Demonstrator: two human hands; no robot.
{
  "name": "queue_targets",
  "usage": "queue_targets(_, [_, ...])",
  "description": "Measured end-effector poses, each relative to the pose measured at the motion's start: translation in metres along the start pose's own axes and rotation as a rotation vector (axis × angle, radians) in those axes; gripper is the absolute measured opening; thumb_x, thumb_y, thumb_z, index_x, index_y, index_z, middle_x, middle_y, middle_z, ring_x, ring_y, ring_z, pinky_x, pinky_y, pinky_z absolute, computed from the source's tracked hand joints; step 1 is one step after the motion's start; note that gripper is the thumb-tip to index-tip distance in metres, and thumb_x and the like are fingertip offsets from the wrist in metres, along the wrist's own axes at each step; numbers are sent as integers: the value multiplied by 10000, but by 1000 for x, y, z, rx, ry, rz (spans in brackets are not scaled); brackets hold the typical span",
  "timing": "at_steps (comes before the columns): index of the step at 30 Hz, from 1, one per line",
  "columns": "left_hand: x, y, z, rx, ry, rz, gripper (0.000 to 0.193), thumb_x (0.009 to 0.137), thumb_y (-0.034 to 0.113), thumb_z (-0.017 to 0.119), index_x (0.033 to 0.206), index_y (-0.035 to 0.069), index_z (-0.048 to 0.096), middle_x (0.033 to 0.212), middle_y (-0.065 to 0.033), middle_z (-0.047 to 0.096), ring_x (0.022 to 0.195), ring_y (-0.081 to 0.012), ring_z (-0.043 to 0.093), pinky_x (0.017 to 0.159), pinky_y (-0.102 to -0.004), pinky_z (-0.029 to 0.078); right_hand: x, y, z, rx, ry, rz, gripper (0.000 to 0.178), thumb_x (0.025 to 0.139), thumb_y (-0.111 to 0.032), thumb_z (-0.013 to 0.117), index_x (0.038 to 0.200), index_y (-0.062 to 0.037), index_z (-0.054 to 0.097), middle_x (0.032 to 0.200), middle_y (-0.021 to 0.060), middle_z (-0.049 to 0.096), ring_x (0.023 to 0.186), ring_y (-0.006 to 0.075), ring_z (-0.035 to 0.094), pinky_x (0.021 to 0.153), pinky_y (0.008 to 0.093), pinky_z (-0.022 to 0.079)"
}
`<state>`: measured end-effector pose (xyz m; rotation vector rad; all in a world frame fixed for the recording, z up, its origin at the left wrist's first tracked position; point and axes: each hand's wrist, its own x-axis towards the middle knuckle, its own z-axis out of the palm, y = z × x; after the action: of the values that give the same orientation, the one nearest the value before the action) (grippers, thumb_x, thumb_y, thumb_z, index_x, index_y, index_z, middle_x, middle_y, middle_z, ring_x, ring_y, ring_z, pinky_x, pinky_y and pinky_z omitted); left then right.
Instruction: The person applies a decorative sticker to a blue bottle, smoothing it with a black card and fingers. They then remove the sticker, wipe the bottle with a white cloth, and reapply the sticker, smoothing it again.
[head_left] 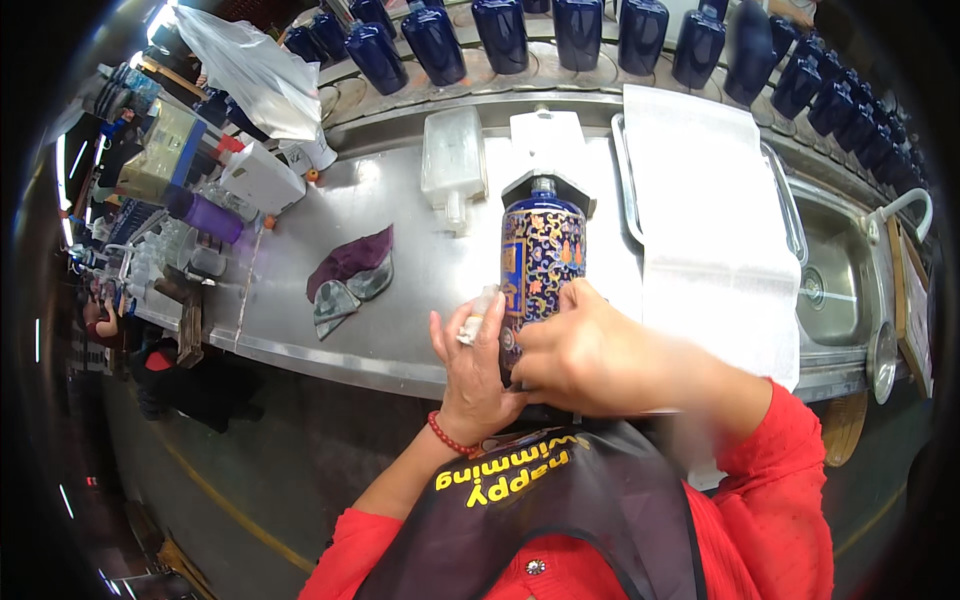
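Partly, the right hand (blurred) hides a bottle.

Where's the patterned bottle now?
The patterned bottle is central in the head view, left hand and right hand at its near end, right of the purple cloth.

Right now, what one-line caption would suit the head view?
Left hand and right hand at a patterned blue bottle by a metal bench, plain blue bottles lined up beyond.

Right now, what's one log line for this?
Left hand: at patterned bottle; right hand: over bottle's lower part; left: purple-grey cloth; right: metal sink
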<state>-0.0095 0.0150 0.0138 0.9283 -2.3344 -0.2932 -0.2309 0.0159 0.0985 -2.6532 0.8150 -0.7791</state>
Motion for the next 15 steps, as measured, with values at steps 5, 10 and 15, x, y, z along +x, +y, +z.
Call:
queue_targets(5, [-3,-3,0,36,-31,-24,971,826,550,760,1512,-22,379,1486,-148,483,1333,-390,395,1167,-675,62,17,35,-19,-472,349,237,160,712,-149,746,767,-114,599,734,44,556,686,242,590,710,447,414])
queue_targets(10, [-5,-10,4,-42,-46,-45,955,880,621,663,1516,-32,381,1464,-144,508,1323,-363,409,1154,-697,58,10,15,-13,-56,-6,124,46,802,-123,680,829,-87,672,793,66,635,752,273,642,796,476,445])
queue_targets(15, [-2,-6,1,-1,2,-13,964,873,584,700,1514,-48,355,1490,-170,482,1324,-398,421,1182,-642,51,3,17,-6,-194,309,126,111,817,-122,685,927,-112,682,783,32,550,791,207,589,862,422,448])
